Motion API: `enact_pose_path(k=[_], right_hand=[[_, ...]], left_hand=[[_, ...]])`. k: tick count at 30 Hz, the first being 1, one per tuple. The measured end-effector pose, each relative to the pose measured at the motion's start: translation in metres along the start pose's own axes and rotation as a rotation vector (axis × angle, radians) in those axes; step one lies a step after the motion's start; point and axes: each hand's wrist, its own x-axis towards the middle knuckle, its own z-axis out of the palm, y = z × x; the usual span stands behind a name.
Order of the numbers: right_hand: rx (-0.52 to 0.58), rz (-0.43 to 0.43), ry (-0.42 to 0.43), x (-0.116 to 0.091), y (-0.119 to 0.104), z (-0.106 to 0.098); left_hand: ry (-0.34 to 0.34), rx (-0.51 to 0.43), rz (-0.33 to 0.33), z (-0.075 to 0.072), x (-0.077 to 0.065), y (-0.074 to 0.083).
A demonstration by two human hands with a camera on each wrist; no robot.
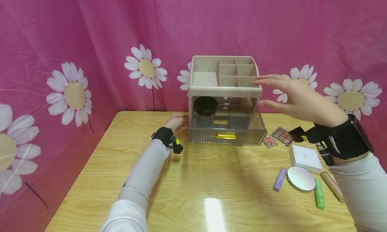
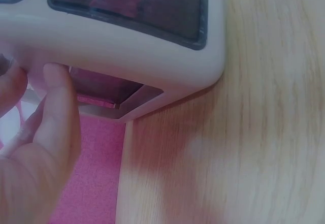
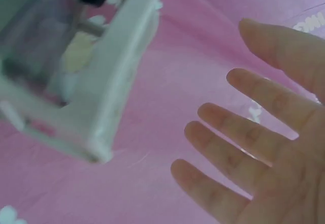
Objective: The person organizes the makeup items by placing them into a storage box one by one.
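Note:
A beige makeup organizer (image 1: 225, 91) stands at the back of the table, its smoky clear drawer (image 1: 198, 135) with a gold handle pulled out. Inside the drawer, toward the left, sits a round jar (image 1: 205, 106) with a black lid. My left hand (image 1: 176, 122) is at the organizer's left side; in the left wrist view its fingertips (image 2: 57, 75) touch the back edge by an opening. Beside the organizer's upper right edge, my right hand (image 1: 297, 97) is raised with fingers extended. The right wrist view shows those fingers (image 3: 228, 160) spread and holding nothing.
On the right of the table lie an eyeshadow palette (image 1: 283, 136), a small clear compact (image 1: 270, 141), a white box (image 1: 305, 158), a round silvery compact (image 1: 300, 179), and purple (image 1: 280, 179), green (image 1: 319, 194) and tan (image 1: 332, 186) tubes. A pink flowered curtain (image 1: 169, 20) hangs behind.

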Motion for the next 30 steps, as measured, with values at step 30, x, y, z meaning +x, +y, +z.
enact_pose_path(k=[30], right_hand=[[0.186, 0.446, -0.298, -0.165, 0.071, 0.1]], left_hand=[[0.029, -0.002, -0.014, -0.003, 0.017, -0.009]])
